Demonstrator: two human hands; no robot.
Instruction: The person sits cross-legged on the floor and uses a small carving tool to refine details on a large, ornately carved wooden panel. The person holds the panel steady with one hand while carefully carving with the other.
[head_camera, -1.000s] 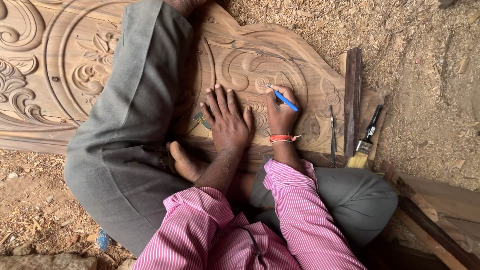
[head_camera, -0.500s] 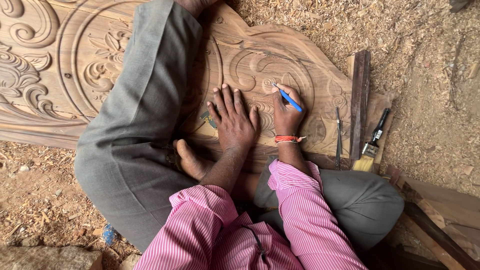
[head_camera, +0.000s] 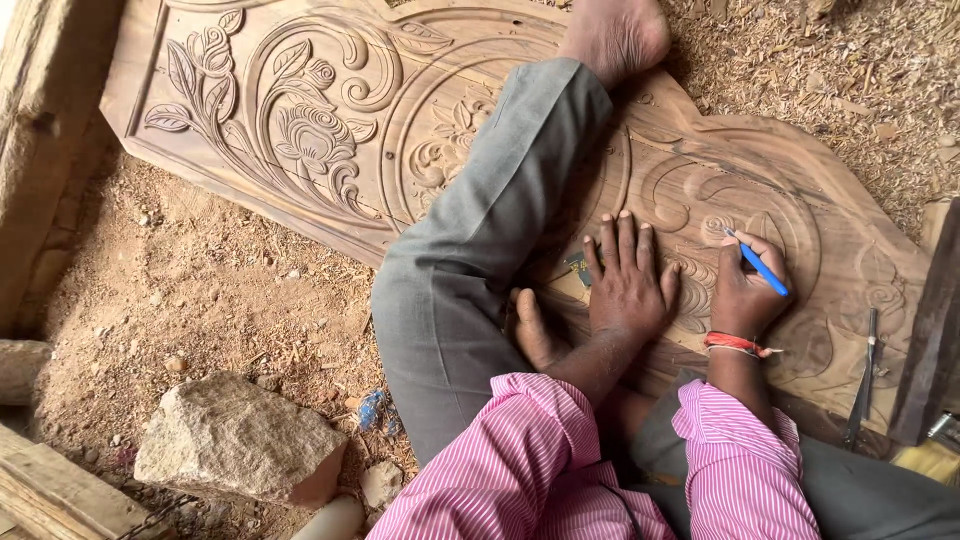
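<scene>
Carved wooden panel lying flat on the dirt floor, person sitting on it. Left hand pressing open, palm down. Right hand pinching a blue pen, marking the scroll relief. Next stroke likely needing a steady tip along the curve.

No packages, labels, signs or screens in view.
</scene>
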